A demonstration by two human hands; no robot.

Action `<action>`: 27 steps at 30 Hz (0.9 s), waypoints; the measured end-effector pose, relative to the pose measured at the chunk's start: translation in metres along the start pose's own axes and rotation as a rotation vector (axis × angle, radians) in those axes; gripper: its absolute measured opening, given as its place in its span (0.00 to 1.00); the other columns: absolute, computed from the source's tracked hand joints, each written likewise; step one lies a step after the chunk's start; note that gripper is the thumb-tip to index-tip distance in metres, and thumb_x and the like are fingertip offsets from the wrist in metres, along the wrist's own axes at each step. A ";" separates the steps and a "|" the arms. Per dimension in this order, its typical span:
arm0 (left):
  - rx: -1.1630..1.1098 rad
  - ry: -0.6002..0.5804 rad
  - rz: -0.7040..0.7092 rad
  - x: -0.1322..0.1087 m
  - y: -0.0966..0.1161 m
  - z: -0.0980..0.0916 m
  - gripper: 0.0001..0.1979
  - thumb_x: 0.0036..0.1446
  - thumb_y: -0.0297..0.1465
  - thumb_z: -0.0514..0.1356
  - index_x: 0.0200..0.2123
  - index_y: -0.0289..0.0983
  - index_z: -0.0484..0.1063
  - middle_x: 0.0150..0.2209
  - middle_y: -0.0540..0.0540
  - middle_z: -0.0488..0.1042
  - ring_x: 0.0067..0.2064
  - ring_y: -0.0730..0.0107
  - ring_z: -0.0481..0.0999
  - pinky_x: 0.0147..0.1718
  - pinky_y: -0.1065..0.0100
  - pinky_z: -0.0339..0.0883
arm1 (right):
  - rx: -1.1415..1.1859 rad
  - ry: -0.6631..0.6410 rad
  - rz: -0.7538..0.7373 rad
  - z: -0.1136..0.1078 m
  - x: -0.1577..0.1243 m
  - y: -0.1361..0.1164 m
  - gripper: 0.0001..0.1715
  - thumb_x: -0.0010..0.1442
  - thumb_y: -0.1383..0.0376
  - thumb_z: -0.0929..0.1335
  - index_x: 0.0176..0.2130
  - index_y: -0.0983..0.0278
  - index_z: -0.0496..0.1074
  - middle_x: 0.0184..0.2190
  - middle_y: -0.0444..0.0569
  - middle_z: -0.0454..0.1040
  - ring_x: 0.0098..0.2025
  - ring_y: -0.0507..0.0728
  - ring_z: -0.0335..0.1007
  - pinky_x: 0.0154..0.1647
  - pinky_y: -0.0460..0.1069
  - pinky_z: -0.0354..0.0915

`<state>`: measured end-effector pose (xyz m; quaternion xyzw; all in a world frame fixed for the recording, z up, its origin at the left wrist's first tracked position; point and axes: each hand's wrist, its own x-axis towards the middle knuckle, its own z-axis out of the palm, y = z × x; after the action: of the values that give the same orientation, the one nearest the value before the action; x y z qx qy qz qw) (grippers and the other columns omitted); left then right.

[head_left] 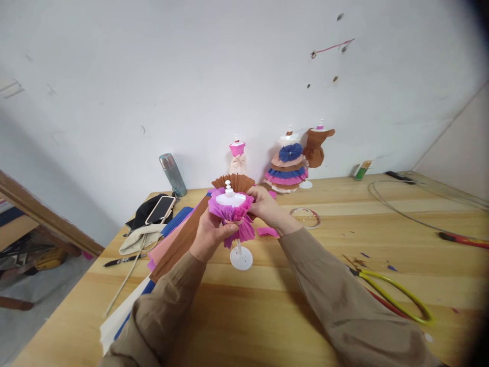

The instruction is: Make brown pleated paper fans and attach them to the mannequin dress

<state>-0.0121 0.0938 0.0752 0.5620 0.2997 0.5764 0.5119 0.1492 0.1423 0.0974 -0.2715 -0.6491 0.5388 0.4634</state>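
A small white dress form (230,199) with a beaded neck knob and a round base (241,259) stands at the middle of the pale wooden table (244,316), dressed in a crinkled magenta-purple paper ruffle (246,232). A pleated brown paper fan (233,181) rises just behind its shoulders. The person's left hand (214,230) is closed around the left side of the dress form's waist, its thumb pressed across the front of the ruffle. The right hand (263,205) is bent at the form's right shoulder, touching the ruffle; its fingertips are hidden, so whether they pinch the paper I cannot tell.

Left of the dress form lie long strips of brown, pink and blue paper (183,235), and beyond them a cream drawstring pouch (139,238), a black pen (124,260) and a pale-framed smartphone (160,209). A grey-blue metallic flask (172,175) stands behind the phone, farther back than the form.

Behind the dress form, near the wall, is a form in a pink top and cream skirt (237,155); to its right stand a form in a tiered multicoloured skirt (287,165) and one in a brown paper dress (316,148). Right of the dress form are a thin wire ring (305,217) and, nearer, yellow-and-red-handled pliers (397,295).
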 end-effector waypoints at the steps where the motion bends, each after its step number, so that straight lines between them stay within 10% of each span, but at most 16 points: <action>1: -0.007 -0.001 0.000 0.000 0.001 0.001 0.26 0.40 0.34 0.74 0.43 0.33 0.72 0.40 0.41 0.76 0.42 0.59 0.76 0.47 0.56 0.68 | 0.003 -0.007 -0.012 -0.002 0.000 0.000 0.15 0.45 0.60 0.73 0.22 0.64 0.65 0.14 0.36 0.58 0.17 0.45 0.51 0.17 0.43 0.50; 14: -0.063 0.037 0.034 0.001 0.005 0.008 0.30 0.42 0.34 0.73 0.49 0.36 0.68 0.42 0.43 0.76 0.44 0.62 0.75 0.46 0.61 0.68 | 0.031 0.065 -0.059 0.002 0.002 -0.001 0.18 0.41 0.55 0.76 0.26 0.66 0.74 0.17 0.41 0.68 0.21 0.49 0.59 0.21 0.45 0.56; 27: 0.067 0.015 -0.048 -0.003 0.007 0.007 0.24 0.44 0.39 0.71 0.41 0.32 0.73 0.30 0.46 0.74 0.24 0.75 0.69 0.20 0.72 0.62 | -0.068 0.334 0.034 -0.015 0.003 -0.008 0.16 0.43 0.56 0.71 0.22 0.65 0.67 0.18 0.43 0.68 0.22 0.50 0.61 0.26 0.48 0.59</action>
<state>-0.0078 0.0870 0.0823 0.5670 0.3362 0.5577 0.5044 0.1621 0.1492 0.1064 -0.3839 -0.5762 0.4715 0.5461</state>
